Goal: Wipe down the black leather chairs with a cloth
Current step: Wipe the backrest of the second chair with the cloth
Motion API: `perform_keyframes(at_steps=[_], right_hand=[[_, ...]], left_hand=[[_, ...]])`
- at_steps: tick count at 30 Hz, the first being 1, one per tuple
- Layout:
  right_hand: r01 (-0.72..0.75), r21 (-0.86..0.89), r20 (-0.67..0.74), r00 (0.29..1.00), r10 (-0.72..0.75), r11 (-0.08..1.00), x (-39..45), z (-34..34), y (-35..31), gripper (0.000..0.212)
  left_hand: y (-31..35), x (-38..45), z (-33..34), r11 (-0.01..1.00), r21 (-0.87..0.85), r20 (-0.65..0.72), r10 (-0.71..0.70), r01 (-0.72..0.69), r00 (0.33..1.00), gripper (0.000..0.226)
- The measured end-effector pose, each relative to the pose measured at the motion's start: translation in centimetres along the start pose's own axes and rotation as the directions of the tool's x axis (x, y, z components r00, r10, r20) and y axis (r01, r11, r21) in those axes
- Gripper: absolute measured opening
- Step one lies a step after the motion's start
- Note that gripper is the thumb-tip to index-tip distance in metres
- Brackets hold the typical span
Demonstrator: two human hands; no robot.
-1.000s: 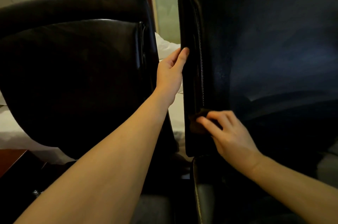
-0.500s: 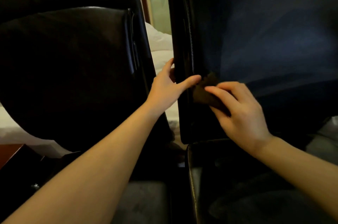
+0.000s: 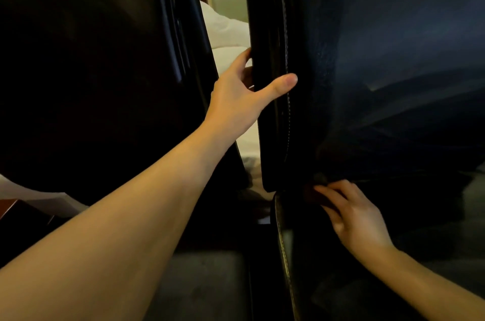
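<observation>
Leather chair [image 3: 393, 58] under gripping hands

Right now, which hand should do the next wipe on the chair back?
Right. The right hand already presses the cloth at the base of the chair back. The left hand grips that back's edge, bracing it.

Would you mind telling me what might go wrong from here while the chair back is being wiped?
The left hand grips only the side edge of the chair back; hard rubbing might twist the chair loose. The dark cloth under the right hand sits low at the crease above the seat, so it could snag or slip in. In dim light, missed patches are likely.
</observation>
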State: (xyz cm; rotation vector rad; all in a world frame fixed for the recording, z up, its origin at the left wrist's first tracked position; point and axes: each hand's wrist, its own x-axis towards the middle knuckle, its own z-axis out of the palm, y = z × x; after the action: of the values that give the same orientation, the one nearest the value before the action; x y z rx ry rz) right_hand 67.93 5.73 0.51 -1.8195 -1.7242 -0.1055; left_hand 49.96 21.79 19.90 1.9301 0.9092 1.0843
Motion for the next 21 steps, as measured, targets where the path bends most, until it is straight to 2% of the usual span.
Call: perform_keyframes(at_steps=[2,5,6,7,9,11,13,16,18,19,21], right_hand=[[-0.111,0.214,-0.020,0.993,0.118,0.970,-0.8,-1.1,-2.1,0.040],[-0.268,0.571,0.017,0.949,0.315,0.776,1.0,-1.6,-5.5,0.037],[-0.249,0.616,-0.015,0.945,0.328,0.747,1.8,-1.8,-6.6,0.036],[-0.169,0.593,-0.116,0.950,0.291,0.787,2.6,-2.2,-7.6,0.035],[0.001,0.416,-0.317,0.937,0.144,0.910,3.8,-2.4,-8.7,0.035],[0.081,0.300,-0.385,0.922,0.043,0.951,4.4,-1.5,-8.6,0.036],[0.047,0.272,-0.361,0.931,0.057,0.961,4.4,0.3,-8.1,0.034],[-0.162,0.338,-0.260,0.931,0.257,0.927,4.4,2.8,-8.2,0.027],[-0.384,0.472,-0.141,0.856,0.498,0.793,4.6,3.8,-8.2,0.025],[-0.485,0.567,-0.054,0.785,0.618,0.665,4.7,3.8,-8.2,0.024],[-0.593,0.757,0.227,0.632,0.741,0.275,5.1,3.6,-8.2,0.017]], left_hand=[[-0.1,0.0,0.2,1.000,0.002,-0.014,-0.001,0.001,1.000,0.081],[-0.1,-0.3,0.3,1.000,-0.007,-0.031,-0.005,0.005,0.999,0.082],[0.0,-0.4,0.3,1.000,-0.008,-0.030,-0.004,0.004,1.000,0.081],[0.0,-0.4,0.3,1.000,-0.008,-0.028,-0.002,0.002,1.000,0.080],[0.1,-0.4,0.3,1.000,-0.003,-0.027,0.001,-0.002,1.000,0.080],[0.0,-0.3,0.4,1.000,-0.007,-0.032,-0.004,0.004,0.999,0.080],[0.0,-0.3,0.4,1.000,-0.011,-0.031,-0.009,0.009,0.999,0.080],[-0.1,-0.2,0.4,1.000,-0.010,-0.023,-0.002,0.002,1.000,0.080],[-0.2,-0.2,0.4,1.000,-0.018,-0.027,-0.004,0.004,1.000,0.081],[-0.3,-0.3,0.5,1.000,-0.019,-0.032,-0.006,0.006,0.999,0.082],[-0.4,-0.3,0.6,1.000,-0.017,-0.042,-0.009,0.009,0.999,0.085]])
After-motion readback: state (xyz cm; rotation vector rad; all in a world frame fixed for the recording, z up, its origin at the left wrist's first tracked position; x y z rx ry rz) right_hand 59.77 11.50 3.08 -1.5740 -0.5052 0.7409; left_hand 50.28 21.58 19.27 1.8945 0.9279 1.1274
